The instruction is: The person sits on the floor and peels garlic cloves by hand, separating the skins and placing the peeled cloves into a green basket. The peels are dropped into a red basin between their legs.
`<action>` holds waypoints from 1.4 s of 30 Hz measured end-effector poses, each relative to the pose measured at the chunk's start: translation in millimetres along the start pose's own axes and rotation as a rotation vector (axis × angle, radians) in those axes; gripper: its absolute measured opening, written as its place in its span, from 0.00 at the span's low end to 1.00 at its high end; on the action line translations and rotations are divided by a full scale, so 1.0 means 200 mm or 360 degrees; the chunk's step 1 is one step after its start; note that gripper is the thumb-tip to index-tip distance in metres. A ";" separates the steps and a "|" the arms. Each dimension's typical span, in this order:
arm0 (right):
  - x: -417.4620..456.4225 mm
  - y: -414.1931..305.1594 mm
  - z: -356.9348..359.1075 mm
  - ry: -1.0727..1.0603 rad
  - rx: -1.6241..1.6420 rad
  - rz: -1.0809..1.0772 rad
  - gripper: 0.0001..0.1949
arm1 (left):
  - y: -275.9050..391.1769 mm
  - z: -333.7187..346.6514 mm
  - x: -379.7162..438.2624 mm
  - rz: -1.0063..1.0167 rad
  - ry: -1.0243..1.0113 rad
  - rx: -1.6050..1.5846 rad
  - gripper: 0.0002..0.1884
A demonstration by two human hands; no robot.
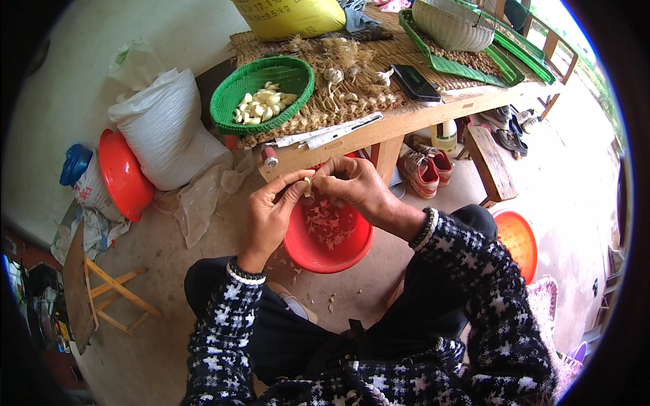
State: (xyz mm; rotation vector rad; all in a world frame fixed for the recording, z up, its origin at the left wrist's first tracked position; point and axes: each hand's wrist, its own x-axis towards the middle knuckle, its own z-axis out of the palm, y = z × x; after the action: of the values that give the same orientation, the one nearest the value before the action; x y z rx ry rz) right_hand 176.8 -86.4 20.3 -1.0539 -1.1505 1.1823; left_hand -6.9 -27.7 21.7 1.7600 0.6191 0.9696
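Observation:
My left hand (269, 213) pinches a garlic clove (308, 187) between thumb and forefinger. Bent close against that clove are the fingertips of my right hand (355, 188); whether they grip a piece of its skin is hidden. Both hands are above a red plastic basin (330, 261), which holds loose garlic skins (330, 223). On the table's near edge, a green woven basket (218, 109) contains several peeled garlic cloves (261, 105). Garlic bulbs (333, 76) with dry roots and stalks lie beside it on a straw mat (304, 119).
A smartphone (415, 82) lies on the wooden table (396, 122) near green trays (487, 76). Below are shoes (424, 170) and a wooden bench (488, 165). White sacks (165, 127) and a red bowl (122, 175) stand left; an orange basket (515, 243) is right.

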 end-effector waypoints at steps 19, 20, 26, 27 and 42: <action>-0.02 0.00 0.04 -0.0101 -0.0107 -0.0119 0.11 | -0.06 -0.05 0.03 -0.0213 0.0010 -0.0955 0.11; -0.02 0.00 0.05 -0.0044 -0.0078 -0.0142 0.12 | -0.05 -0.05 0.03 -0.0197 0.0021 -0.0921 0.11; 0.00 0.02 0.04 0.0030 -0.0479 -0.0696 0.09 | -0.03 -0.02 0.01 -0.0207 0.0037 -0.0777 0.10; 0.00 0.02 0.04 0.0018 -0.0597 -0.0800 0.09 | -0.03 -0.02 0.01 -0.0210 0.0051 -0.0786 0.10; -0.02 -0.02 0.04 -0.0096 -0.0229 -0.0082 0.16 | -0.04 -0.03 0.02 -0.0092 -0.0081 -0.0864 0.12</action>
State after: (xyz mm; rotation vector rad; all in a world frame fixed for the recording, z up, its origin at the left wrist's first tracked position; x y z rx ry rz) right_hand 168.7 -89.9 24.2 -1.0966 -1.3185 1.1104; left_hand -9.3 -18.9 16.8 1.2724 0.3290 0.9422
